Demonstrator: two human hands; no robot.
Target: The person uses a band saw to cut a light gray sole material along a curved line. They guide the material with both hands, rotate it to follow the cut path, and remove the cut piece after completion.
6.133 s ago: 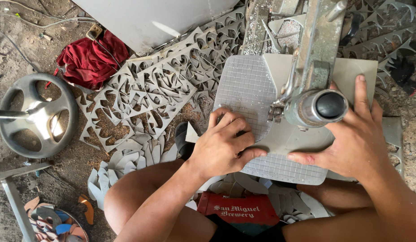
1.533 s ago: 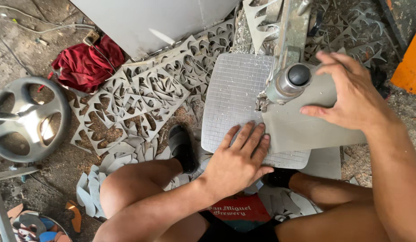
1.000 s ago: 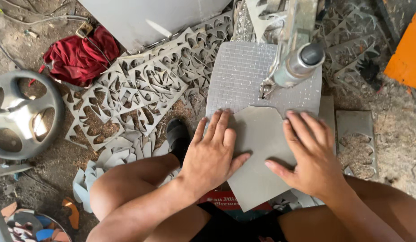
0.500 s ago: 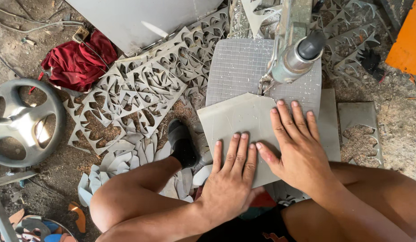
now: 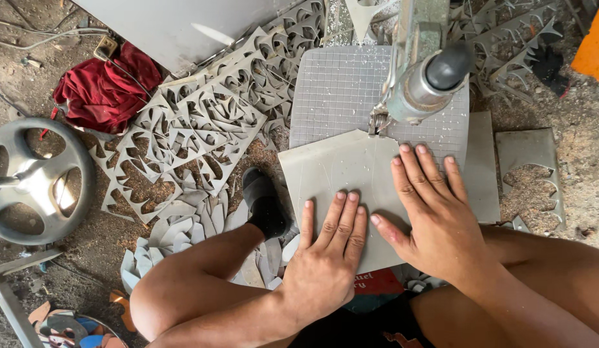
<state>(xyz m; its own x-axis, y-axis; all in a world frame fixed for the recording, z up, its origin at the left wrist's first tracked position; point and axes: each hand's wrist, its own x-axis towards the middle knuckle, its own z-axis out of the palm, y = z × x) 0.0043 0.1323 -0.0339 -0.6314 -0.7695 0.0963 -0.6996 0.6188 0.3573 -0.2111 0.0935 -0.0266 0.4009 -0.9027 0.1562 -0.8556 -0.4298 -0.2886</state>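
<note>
Both your palms press the grey sheet flat.

Your left hand (image 5: 325, 264) and right hand (image 5: 432, 212) lie open, fingers spread, grasping nothing, on the grey sheet (image 5: 338, 174) resting on the gridded saw table (image 5: 338, 90) under the blade.

Dirt floor (image 5: 87, 251) covered in sawdust, daylight from above. Pile of grey fretwork cut-out panels (image 5: 203, 122) left of centre, more offcuts (image 5: 512, 45) top right. Red cloth (image 5: 103, 90) bundled top left, beside a pale flat board (image 5: 183, 26). Grey spoked wheel (image 5: 35, 180) at left edge. Orange object (image 5: 593, 38) at right corner.
</note>
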